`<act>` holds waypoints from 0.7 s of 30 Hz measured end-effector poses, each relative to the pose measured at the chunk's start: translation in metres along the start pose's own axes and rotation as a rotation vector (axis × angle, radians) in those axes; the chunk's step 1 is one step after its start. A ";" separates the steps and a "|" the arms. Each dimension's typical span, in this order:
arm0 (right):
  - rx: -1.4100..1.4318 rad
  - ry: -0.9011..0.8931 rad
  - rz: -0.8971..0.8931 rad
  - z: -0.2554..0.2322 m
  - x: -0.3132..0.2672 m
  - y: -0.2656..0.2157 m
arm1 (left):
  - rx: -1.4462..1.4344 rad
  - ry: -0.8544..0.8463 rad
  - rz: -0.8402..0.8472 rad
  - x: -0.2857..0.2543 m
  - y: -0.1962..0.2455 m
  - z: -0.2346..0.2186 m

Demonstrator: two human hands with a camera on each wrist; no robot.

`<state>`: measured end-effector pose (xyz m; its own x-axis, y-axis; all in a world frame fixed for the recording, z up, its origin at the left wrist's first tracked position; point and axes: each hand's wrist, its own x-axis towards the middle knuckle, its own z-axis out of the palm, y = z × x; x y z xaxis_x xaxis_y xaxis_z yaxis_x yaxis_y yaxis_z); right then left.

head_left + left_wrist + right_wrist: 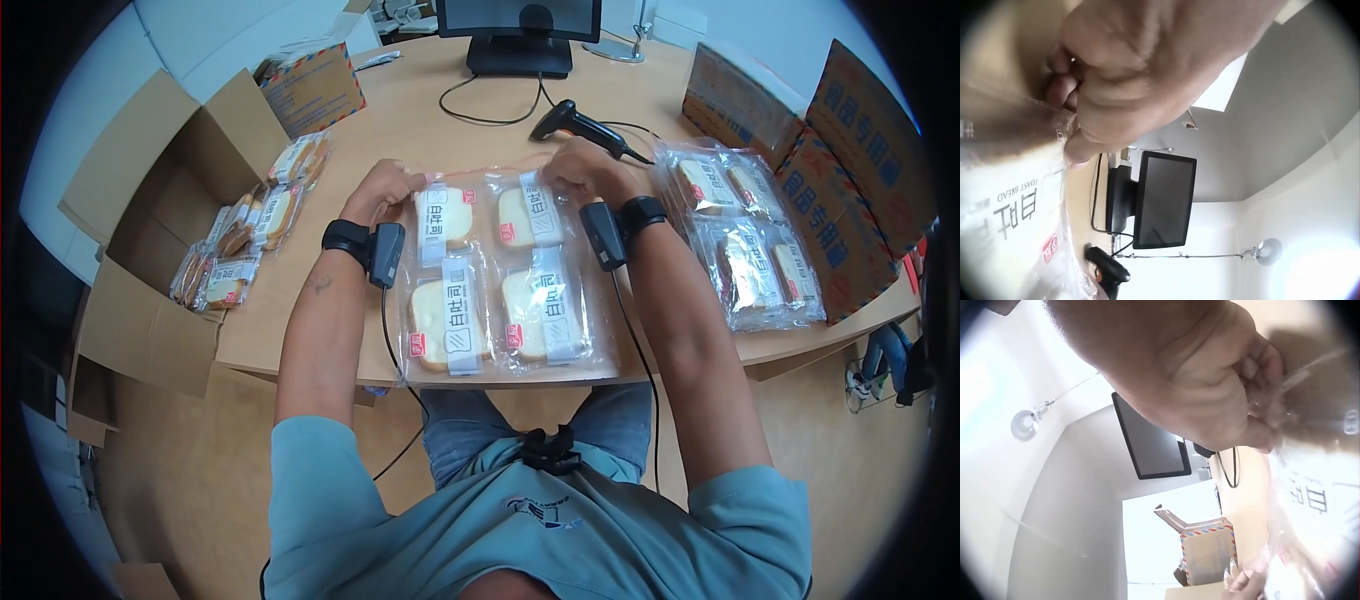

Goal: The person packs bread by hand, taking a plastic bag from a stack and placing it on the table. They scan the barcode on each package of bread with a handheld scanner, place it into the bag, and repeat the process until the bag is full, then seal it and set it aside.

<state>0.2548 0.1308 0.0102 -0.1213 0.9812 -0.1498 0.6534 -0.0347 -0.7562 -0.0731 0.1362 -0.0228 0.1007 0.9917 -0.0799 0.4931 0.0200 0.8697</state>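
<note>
The left hand (385, 188) and right hand (590, 168) pinch the clear toast-bread bag (491, 268) with curled fingers – a hard, uneven pull may tear it

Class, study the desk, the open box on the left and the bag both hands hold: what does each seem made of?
Desk: perhaps wood-look laminate, smooth and evenly pale brown.
Open box: matt brown cardboard, judging by its folded flaps.
Bag: glossy clear plastic film; wrinkles catch highlights and bread shows through.
</note>
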 end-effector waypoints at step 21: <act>0.502 0.531 -0.980 -0.113 -0.129 -0.093 | -0.256 0.423 1.066 -0.117 0.200 -0.025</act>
<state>0.2939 0.0292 0.1720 -0.0037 0.5848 0.8112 0.0815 0.8087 -0.5826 -0.0081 0.0269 0.1723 0.0388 0.4845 0.8739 0.1398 -0.8686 0.4753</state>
